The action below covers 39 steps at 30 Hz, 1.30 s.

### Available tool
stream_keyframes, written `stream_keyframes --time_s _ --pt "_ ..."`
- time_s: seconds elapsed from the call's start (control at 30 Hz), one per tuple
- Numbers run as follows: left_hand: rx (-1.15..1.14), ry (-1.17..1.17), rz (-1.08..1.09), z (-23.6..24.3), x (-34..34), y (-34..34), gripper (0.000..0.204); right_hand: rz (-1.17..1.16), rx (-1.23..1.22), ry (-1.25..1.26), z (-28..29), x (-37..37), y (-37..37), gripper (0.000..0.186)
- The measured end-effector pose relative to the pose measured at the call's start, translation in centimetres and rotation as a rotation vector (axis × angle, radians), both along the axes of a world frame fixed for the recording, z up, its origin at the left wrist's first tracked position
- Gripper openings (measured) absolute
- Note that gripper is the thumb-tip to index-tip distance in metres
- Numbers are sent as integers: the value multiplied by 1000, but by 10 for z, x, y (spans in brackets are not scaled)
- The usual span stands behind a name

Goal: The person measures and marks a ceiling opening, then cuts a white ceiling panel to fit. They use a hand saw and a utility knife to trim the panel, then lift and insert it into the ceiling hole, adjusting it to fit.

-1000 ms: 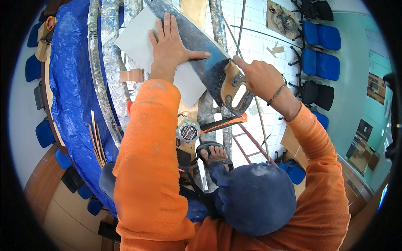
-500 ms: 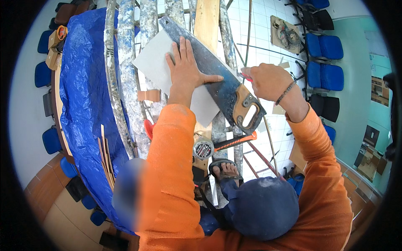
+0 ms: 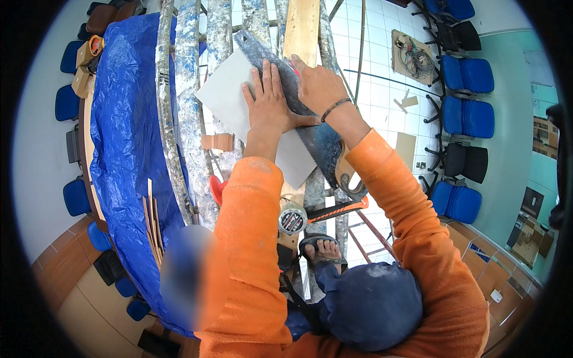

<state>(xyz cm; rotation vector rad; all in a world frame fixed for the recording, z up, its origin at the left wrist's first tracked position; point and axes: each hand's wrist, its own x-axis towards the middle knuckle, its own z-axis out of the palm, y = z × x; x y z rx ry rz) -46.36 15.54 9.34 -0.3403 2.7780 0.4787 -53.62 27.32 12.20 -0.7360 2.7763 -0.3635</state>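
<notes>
Paint-spattered planks (image 3: 188,89) make the surface, with a tape measure (image 3: 293,220) near. Farther off lies a grey board (image 3: 224,89) under a saw (image 3: 325,149); the left hand (image 3: 271,104) spreads its fingers flat over both, while the right hand (image 3: 322,89), by the saw's right edge, has fingers clenched around a small red thing (image 3: 295,70), mostly hidden.

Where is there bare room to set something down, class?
On the blue tarp left of the spattered pole, beyond the wooden strips; white floor tiles between the thin rod and cable board. Crowded: around the saw, left hand, right hand, tape measure and black-and-orange tool.
</notes>
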Motion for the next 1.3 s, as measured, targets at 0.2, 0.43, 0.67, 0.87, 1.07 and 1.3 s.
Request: stream_keyframes --time_s 0.2,0.43,0.67,0.87,1.07,1.3 --pt "-19 16 -4 -3 0 0 164 26 17 0 -3 1 4 52" --pt "-68 41 -14 -10 1 0 169 147 94 39 9 14 37 56" --pt "-61 64 -6 -12 0 -1 171 219 267 -49 38 36 80 46" --pt "-41 64 -11 -18 1 -2 169 263 286 -40 47 50 111 60" --pt "-61 96 -5 -22 1 -1 168 230 389 -178 68 59 128 48" --pt "-51 90 -13 -21 1 -1 167 298 420 -248 71 30 126 34"
